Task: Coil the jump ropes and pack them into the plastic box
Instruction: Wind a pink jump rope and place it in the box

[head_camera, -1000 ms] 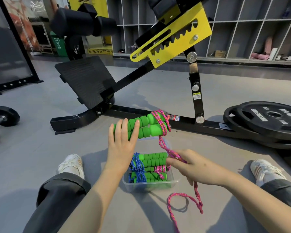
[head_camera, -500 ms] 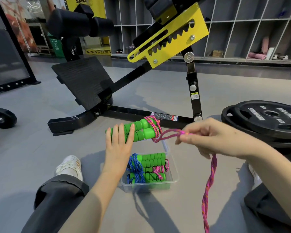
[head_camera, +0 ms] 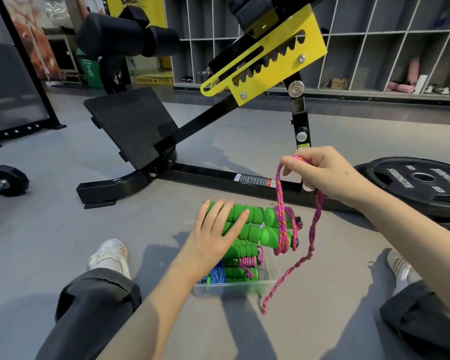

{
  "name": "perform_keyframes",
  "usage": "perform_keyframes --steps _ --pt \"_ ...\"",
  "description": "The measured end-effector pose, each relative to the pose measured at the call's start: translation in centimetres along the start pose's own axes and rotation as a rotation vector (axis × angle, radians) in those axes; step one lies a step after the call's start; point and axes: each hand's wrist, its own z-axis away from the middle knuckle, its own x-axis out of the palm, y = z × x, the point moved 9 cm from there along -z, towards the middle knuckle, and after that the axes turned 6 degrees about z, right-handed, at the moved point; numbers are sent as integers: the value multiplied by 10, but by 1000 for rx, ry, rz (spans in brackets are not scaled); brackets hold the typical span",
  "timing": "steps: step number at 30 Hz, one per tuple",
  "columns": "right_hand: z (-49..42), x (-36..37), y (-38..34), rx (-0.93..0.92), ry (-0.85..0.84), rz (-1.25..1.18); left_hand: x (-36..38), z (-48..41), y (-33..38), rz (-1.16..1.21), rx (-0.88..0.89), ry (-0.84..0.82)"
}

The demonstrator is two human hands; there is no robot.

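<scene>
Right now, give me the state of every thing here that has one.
Pink braided jump rope, partly wound round the handle ends, tail loose.
Pair of green foam handles, side by side, lying level.
Left hand, fingers straight across the handles.
Right hand, raised, pinching the rope.
Clear plastic box, open, holding coiled ropes.

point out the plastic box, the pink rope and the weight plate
plastic box (head_camera: pixel 231 289), head view, on its clear front wall
pink rope (head_camera: pixel 283 229), head view, on the wound turns
weight plate (head_camera: pixel 400 197), head view, on the top plate's flat face
</scene>
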Motion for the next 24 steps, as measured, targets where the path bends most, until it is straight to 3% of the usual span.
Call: perform_keyframes --steps 5,8,14,21,24 --pt "-2 5 48 196 50 -254 -21 -10 2 73 -17 124" --pt "11 25 73 304 47 -480 -29 -17 3 77 -56 145" --pt "47 69 102 444 101 -692 -32 -18 -5 26 -122 154" --pt "67 104 75 445 32 -623 -24 -16 -17 -77 -235 116" --pt "70 106 63 403 -5 -477 -20 -14 -24 -93 -281 69"
